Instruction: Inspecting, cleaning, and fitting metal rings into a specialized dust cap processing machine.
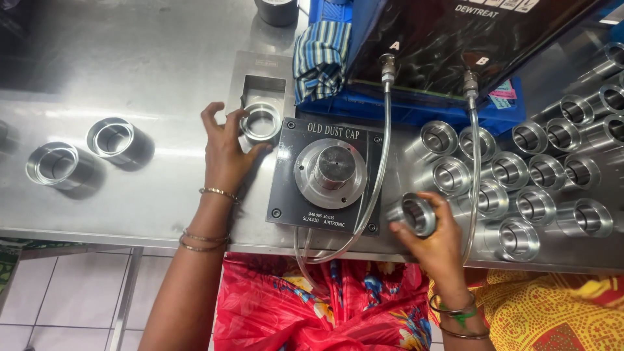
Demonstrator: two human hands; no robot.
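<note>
Looking down from the head camera, the left hand (pixel 226 146) rests on the steel counter (pixel 130 65) with fingers spread apart, its thumb and fingertips touching the rim of a short metal ring (pixel 260 123) that lies just left of a dark gauge block (pixel 325 175). The block carries a round silver plug (pixel 335 167) standing upright at its middle. The right hand (pixel 437 239) is closed around another metal cap (pixel 416 214), held tilted with its open bore facing the camera, just right of the block and near the counter's front edge. Two clear hoses (pixel 383 162) run down from fittings on a dark instrument box (pixel 448 39) at the back and loop past the block's right side. To the right, a crowd of like metal caps (pixel 526 188) lies packed together on the counter. Well apart on the left, two more caps (pixel 84 153) sit side by side. A striped cloth (pixel 318 58) lies behind the block, beside the box.
</note>
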